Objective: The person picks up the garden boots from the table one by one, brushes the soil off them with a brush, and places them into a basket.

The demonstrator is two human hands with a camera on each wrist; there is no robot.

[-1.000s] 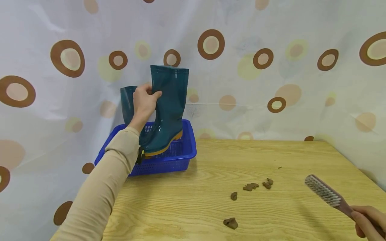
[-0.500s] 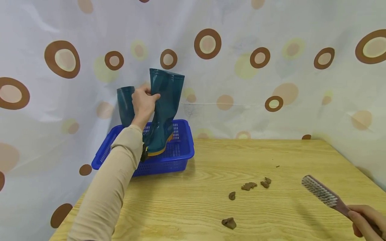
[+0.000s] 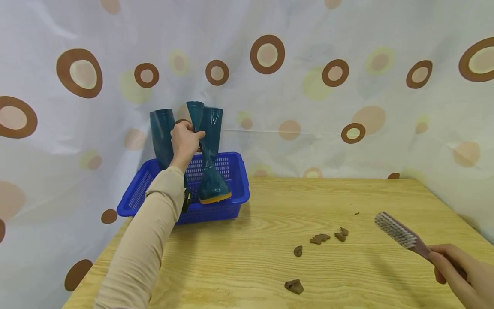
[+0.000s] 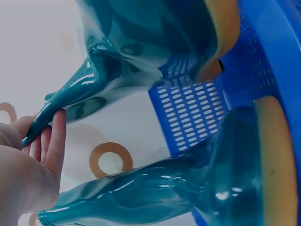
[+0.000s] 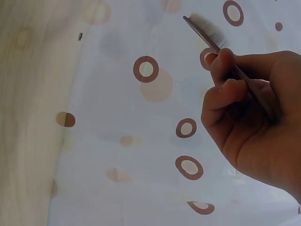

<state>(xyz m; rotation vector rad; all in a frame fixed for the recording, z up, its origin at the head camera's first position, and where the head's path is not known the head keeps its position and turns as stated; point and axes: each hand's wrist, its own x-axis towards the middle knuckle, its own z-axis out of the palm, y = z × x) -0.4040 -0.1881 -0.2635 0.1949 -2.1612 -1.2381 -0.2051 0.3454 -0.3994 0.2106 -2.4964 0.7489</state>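
My left hand [image 3: 185, 141] pinches the shaft of a teal rubber boot [image 3: 213, 182] with a yellow sole, over the blue plastic basket [image 3: 243, 199]. The boot's toe points toward me and its shaft is creased where the fingers squeeze it. A second teal boot [image 3: 162, 128] stands in the basket to the left, its lower part hidden behind my arm in the head view; the left wrist view shows its yellow sole [image 4: 277, 165]. At the right, my right hand [image 3: 459, 266] grips the handle of a brush [image 3: 397, 231] with pale bristles, held above the table.
Several brown clumps [image 3: 319, 239] lie on the wooden table [image 3: 239, 266], one larger clump [image 3: 294, 286] nearer the front. A wall sheet [image 3: 293, 103] with brown circles hangs behind the table and along its sides.
The held boot has come down and turned, its toe swinging from the left to face me. My right hand has shifted slightly left and up with the brush.
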